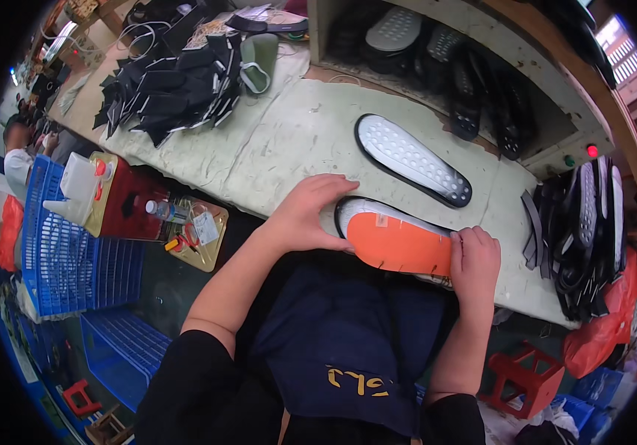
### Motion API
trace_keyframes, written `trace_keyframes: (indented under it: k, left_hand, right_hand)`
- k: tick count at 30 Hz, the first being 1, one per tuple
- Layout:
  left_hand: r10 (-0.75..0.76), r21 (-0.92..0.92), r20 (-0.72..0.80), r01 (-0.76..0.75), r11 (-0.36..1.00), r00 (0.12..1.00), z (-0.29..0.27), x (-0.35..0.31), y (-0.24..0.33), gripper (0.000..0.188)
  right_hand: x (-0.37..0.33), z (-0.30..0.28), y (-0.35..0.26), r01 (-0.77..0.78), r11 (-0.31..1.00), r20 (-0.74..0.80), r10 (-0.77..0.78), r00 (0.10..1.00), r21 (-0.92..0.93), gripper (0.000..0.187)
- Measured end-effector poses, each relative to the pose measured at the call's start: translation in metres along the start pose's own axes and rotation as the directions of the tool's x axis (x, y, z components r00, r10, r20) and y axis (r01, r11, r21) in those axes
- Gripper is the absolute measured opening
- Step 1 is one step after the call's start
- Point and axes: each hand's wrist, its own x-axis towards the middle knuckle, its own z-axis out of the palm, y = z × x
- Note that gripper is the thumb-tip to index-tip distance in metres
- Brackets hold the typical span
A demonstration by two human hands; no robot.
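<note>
An orange sole-shaped template [400,245] lies over a black-rimmed shoe sole [348,209] at the table's front edge. Only a strip of the sole's pale top shows along the far side. My right hand [475,263] is closed over the right end of template and sole, its fingers curled. At the left end my left hand [305,211] is spread, thumb against the template's edge and the other fingers stretched out above the sole's end. Just beyond lies a second sole [413,159], black-edged with a white dimpled top.
The worktable [289,141] carries a pile of black pieces [173,85] and a green shoe [259,63]. An open cabinet [437,74] holds more soles. Black strips and soles [585,230] hang at the right. Blue crates [62,259] and a red stool [524,378] stand below.
</note>
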Motion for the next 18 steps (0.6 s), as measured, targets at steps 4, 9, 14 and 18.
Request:
trace_keyframes:
  k: [4,9,14,18]
  left_hand:
    - [0.015,-0.052,0.05,-0.012,0.999,0.999,0.003,-0.007,-0.008,0.085]
    - [0.019,-0.057,0.076,-0.015,0.998,0.997,0.007,-0.007,-0.015,0.07]
    - [0.055,-0.036,0.066,-0.053,0.998,0.996,0.006,-0.006,-0.016,0.067]
    - [0.063,-0.052,0.069,-0.059,0.997,0.996,0.006,-0.007,-0.021,0.069]
  right_hand:
    - [0.004,0.005,-0.012,-0.038,0.993,0.018,0.041,0.999,-0.112,0.02]
    - [0.013,0.009,-0.021,-0.031,0.988,0.031,0.036,0.999,-0.15,0.021]
    - [0.014,0.011,-0.02,-0.051,0.993,0.033,0.055,0.998,-0.106,0.02]
    - [0.014,0.009,-0.023,-0.06,0.995,0.043,0.063,0.997,-0.074,0.02]
